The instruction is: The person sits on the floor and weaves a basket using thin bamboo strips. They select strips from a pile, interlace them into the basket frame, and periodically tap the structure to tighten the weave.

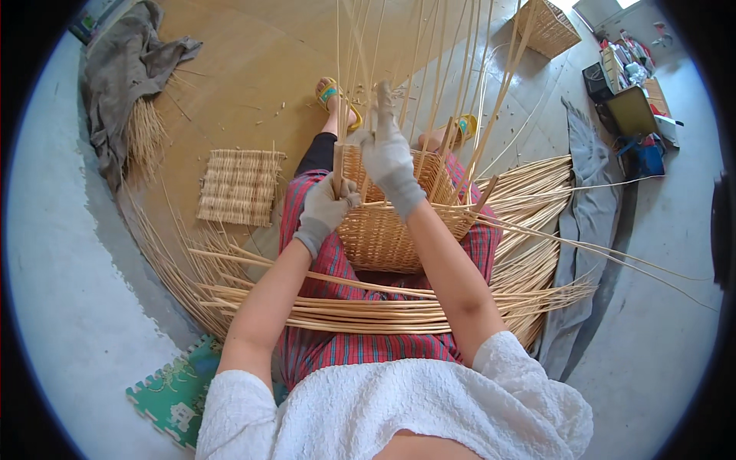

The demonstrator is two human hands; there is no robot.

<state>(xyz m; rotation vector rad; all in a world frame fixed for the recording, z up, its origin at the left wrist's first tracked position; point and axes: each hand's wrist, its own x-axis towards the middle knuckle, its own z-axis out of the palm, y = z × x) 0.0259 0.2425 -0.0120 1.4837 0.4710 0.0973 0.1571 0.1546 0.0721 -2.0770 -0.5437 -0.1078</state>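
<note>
A half-woven wicker basket point(383, 241) rests tilted across my lap, with tall thin rods point(437, 84) standing up from its rim. My left hand point(326, 208), in a grey-white glove, is closed round the thick corner stake point(338, 170) at the basket's left side. Over the far part of the basket reaches my gloved right hand point(389, 157). One of its fingers points up along the rods, while the others close at a thin wicker rod; the exact grip is partly hidden and slightly blurred.
A bundle of loose rods point(368, 316) lies across my thighs. More rods point(529, 222) lie at the right beside a grey cloth point(586, 222). To the left is a flat woven panel point(240, 188). A finished-looking basket point(546, 29) stands at the far right; long strands stick out rightward.
</note>
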